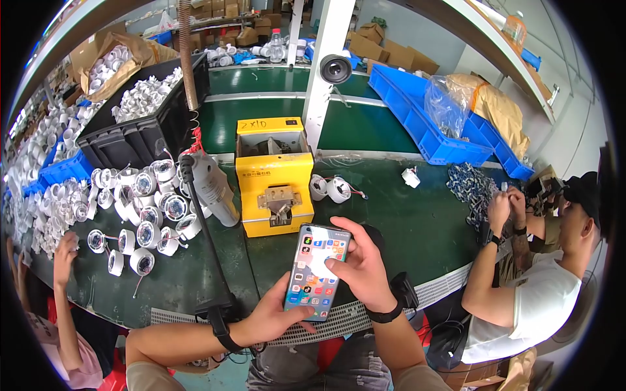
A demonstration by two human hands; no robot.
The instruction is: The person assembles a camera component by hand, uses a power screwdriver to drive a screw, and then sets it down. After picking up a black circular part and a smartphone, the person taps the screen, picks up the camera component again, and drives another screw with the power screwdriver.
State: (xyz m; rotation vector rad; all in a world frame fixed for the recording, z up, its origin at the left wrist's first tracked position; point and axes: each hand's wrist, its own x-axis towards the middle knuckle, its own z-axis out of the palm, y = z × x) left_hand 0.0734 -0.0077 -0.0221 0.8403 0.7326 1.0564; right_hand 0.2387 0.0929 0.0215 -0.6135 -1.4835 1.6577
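A smartphone (314, 270) with a lit screen full of app icons is held upright between my two hands, above the front edge of the green bench. My left hand (280, 313) grips its lower left side, thumb across the bottom of the screen. Around its upper right side wraps my right hand (362, 264), with the thumb over the screen. Just beyond the phone stands a yellow machine (274, 176) with a metal fixture on its front. Two round white housings (338, 189) with wires sit to the machine's right.
Many white round housings (149, 234) cover the bench at left, beside a grey cylinder tool (215, 189) and a black crate (130, 140). Blue trays (450, 146) stand at back right. One co-worker (528, 287) handles small parts (471, 192) at right; another person's hand (65, 254) is at left.
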